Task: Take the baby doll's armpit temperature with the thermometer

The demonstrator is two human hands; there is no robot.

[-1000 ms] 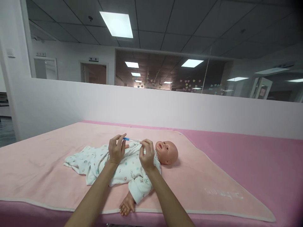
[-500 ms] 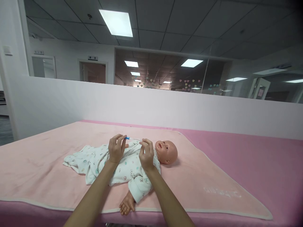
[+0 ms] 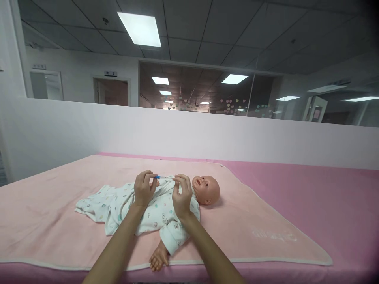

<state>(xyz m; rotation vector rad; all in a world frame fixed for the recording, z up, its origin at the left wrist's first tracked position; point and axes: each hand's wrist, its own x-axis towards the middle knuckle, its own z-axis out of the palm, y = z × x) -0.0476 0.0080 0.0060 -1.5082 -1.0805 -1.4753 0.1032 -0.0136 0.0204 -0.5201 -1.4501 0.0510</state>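
Note:
Between my two hands a slim clear thermometer [image 3: 166, 177] with a blue end is held level above a baby doll [image 3: 207, 190]. My left hand [image 3: 143, 190] pinches the blue end, and the fingers of my right hand [image 3: 182, 196] are closed on the clear end. The doll lies on its back, head to the right, in a white printed gown [image 3: 155, 215]. One doll arm [image 3: 160, 255] stretches toward the front edge. My hands and forearms hide part of its middle.
Under the doll spreads a peach blanket [image 3: 237, 232] with a white border, over a pink padded surface [image 3: 331, 197]. A low white wall [image 3: 207, 136] runs behind it, with glass [image 3: 195, 86] above.
The thermometer has turned slightly and sits a little lower, still in both hands. The whole view has shifted slightly; the doll lies as before.

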